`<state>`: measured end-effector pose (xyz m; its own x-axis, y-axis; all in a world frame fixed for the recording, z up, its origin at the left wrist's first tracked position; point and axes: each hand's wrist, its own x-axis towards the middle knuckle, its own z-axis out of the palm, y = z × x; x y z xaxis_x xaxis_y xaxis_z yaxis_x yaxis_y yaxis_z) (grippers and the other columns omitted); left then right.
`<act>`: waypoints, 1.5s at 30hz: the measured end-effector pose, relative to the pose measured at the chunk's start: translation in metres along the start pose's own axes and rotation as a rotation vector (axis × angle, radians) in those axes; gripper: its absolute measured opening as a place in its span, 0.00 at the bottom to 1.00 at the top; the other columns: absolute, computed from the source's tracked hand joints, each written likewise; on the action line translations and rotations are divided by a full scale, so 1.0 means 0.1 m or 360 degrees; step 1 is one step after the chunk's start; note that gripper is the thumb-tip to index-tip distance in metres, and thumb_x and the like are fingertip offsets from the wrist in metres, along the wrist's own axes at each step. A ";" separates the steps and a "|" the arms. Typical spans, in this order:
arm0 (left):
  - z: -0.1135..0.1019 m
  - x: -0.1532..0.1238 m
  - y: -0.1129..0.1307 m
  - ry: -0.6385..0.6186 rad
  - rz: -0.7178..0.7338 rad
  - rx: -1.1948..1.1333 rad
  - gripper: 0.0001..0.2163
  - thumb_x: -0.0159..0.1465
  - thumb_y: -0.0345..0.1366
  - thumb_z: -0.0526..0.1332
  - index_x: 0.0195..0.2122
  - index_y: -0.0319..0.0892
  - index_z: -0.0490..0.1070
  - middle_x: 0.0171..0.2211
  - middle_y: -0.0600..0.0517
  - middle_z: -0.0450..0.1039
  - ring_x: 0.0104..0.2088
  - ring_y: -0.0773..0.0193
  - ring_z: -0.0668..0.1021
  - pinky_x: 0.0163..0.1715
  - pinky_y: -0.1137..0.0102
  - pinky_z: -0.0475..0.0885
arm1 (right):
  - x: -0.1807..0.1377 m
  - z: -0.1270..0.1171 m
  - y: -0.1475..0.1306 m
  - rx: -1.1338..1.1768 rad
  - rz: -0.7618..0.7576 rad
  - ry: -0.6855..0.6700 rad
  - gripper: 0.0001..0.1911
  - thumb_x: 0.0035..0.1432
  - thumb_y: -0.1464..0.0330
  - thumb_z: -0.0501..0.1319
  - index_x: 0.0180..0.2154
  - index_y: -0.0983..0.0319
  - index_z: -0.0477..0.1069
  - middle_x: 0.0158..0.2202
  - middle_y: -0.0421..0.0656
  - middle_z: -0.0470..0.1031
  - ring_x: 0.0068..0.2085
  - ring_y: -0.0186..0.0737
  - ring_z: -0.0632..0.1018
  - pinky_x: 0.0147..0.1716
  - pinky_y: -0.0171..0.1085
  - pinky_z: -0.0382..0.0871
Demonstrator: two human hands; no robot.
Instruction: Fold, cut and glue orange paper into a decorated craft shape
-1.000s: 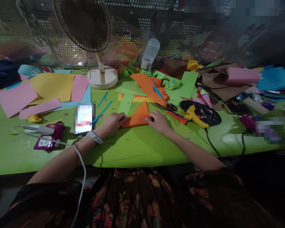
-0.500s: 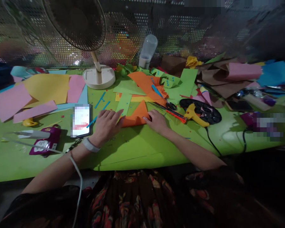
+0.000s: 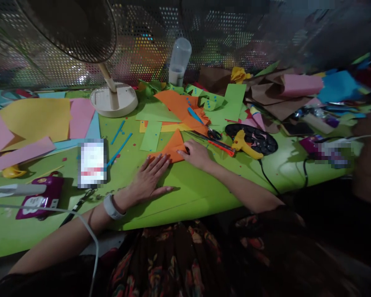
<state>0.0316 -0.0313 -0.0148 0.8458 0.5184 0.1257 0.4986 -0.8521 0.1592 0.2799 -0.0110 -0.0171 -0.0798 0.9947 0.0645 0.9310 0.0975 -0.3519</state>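
Observation:
A folded sheet of orange paper [image 3: 174, 144] lies on the green table in front of me, its pointed corner facing away. My left hand [image 3: 148, 179] rests flat, fingers stretched over the paper's lower left edge and the thumb out on the table. At the paper's right side, my right hand [image 3: 197, 155] is closed with thumb and fingers gripping its edge. Just behind the paper lies a light green paper strip [image 3: 151, 136]. Scissors [image 3: 214, 134] and a red-orange cutter [image 3: 221, 147] are close to my right hand.
Right of the hands, a yellow glue gun [image 3: 247, 146] lies on a black tray [image 3: 267, 140]. A phone [image 3: 92, 169], a purple device [image 3: 41, 198] and a cable are at left. Behind stand a fan [image 3: 114, 103] and a bottle [image 3: 179, 62]. Another person's arm [image 3: 369, 161] shows at right.
My left hand has slid toward me and flattened, its fingers now over the paper's near edge and thumb spread. My right hand keeps its hold. The whole view has shifted somewhat.

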 end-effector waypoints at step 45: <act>-0.01 0.03 -0.01 -0.0033 -0.0026 -0.0009 0.38 0.66 0.58 0.51 0.69 0.37 0.50 0.69 0.40 0.51 0.68 0.50 0.56 0.67 0.53 0.47 | -0.13 0.07 0.18 -0.0066 -0.0839 -0.0040 0.18 0.68 0.64 0.55 0.55 0.59 0.73 0.60 0.49 0.69 0.61 0.46 0.71 0.58 0.48 0.67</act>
<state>0.0334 -0.0291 -0.0131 0.8415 0.5304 0.1028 0.5112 -0.8432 0.1665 0.2948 -0.0219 -0.0304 -0.5490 0.8114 0.2004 0.7753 0.5840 -0.2406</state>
